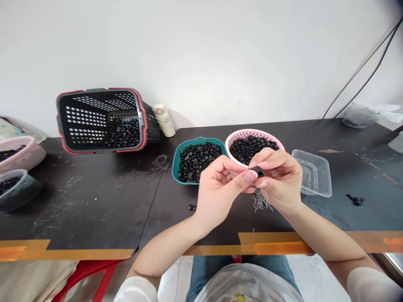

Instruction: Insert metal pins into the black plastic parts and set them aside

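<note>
My left hand [217, 188] and my right hand [278, 178] meet above the black table [94, 201], both pinching one small black round part [258, 171] between thumbs and fingertips. Right under them lies a small heap of thin metal pins [260, 202]. Just behind the hands stand a teal basket [176, 165] and a pink basket [252, 135], both filled with small black round parts. Two loose black parts [192, 207] lie on the table left of my left wrist.
A clear plastic tray [315, 173] sits right of the pink basket. A black and red crate [103, 119] lies on its side at back left, a white bottle [165, 119] beside it. Pink and clear bowls [19, 167] stand at far left. Orange tape [273, 243] lines the front edge.
</note>
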`<state>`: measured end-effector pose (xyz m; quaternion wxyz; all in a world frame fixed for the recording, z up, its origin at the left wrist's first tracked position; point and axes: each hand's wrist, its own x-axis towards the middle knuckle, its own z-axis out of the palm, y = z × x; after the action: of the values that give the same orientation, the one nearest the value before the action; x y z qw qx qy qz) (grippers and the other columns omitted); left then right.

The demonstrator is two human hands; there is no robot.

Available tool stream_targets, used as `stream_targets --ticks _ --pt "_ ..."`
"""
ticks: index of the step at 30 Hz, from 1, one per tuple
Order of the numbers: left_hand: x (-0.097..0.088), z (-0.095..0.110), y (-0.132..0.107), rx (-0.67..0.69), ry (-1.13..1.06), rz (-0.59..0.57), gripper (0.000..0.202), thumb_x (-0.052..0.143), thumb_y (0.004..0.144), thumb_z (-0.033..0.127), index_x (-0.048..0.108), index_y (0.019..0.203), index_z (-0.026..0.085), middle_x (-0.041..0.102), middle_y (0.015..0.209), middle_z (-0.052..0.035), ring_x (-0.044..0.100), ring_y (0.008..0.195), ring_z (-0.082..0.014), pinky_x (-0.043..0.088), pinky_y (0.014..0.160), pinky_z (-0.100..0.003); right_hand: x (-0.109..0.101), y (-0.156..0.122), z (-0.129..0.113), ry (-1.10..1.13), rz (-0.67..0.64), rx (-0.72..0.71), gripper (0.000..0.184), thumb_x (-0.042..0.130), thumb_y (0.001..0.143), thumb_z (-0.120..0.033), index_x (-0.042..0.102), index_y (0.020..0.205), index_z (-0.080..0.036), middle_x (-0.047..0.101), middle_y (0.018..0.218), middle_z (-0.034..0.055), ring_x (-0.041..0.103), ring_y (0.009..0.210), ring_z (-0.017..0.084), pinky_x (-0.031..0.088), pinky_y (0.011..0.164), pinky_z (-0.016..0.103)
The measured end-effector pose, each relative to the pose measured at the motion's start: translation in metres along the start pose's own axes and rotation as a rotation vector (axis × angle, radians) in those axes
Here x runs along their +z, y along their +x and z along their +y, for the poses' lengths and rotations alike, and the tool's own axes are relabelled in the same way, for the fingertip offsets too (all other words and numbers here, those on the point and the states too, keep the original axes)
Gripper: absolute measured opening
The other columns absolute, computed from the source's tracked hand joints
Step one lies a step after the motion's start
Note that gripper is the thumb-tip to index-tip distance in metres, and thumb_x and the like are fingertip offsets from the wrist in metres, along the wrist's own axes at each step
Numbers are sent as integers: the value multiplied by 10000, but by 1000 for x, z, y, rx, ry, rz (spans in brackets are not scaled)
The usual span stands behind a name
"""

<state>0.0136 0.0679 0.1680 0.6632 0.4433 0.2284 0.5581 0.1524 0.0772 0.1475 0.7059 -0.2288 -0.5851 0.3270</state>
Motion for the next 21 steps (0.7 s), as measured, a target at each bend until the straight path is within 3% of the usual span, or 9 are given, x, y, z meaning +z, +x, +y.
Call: stream_targets --ticks 8,15,21 --pt "0 -1 1 -10 10 12 345 872 697 427 637 711 175 680 647 25 713 608 -128 631 596 -225 1 0 0 -26 11 23 228 901 711 -391 713 802 -299 688 770 2 670 709 185 591 630 349" --pt "-1 -2 4 14 -38 -31 312 865 728 376 631 701 171 656 610 43 644 525 -70 552 520 -151 1 -5 0 1 22 -12 208 893 735 -280 790 907 -337 711 836 15 686 721 188 594 555 332" --pt "-7 -7 8 -24 -3 -69 499 865 669 525 517 583 179 533 419 68 487 378 -52 518 489 -182 0 -10 -1 -38 -3 -9 269 855 779 -265 798 1011 -389 770 949 30 719 779 221 619 492 336"
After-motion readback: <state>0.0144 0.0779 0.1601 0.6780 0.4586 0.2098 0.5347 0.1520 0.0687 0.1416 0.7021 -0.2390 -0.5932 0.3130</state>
